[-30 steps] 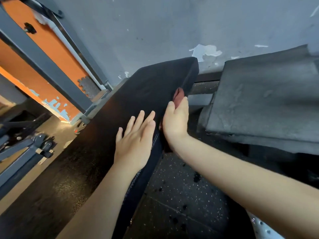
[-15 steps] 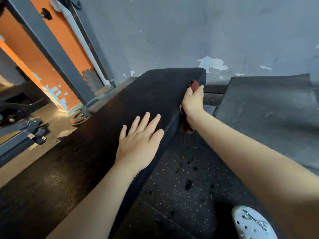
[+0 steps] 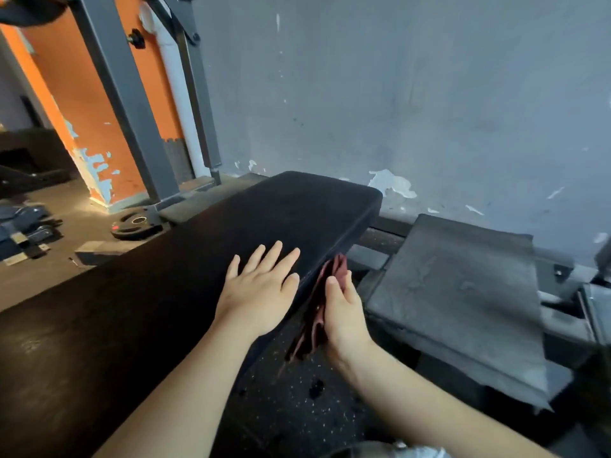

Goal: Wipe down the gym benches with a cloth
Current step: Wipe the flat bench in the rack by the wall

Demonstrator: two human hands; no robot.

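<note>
A long black padded bench [image 3: 297, 209] runs from the lower left toward the grey wall. My left hand [image 3: 261, 289] lies flat on its top near the right edge, fingers straight and spread. My right hand [image 3: 344, 312] presses a dark red cloth [image 3: 317, 312] against the bench's right side face, fingers straight and pointing up. The cloth hangs below the hand, and part of it is hidden between palm and pad.
Grey rubber mats [image 3: 463, 292] are stacked to the right of the bench. A grey steel rack post [image 3: 129, 104] stands before an orange wall at the back left. A weight plate [image 3: 135, 223] lies on the floor by it. Speckled black floor [image 3: 297, 408] shows below the bench.
My right hand has slid the cloth back along the bench's side, from near the far end toward me. The left hand stays flat on top. The camera has tilted up.
</note>
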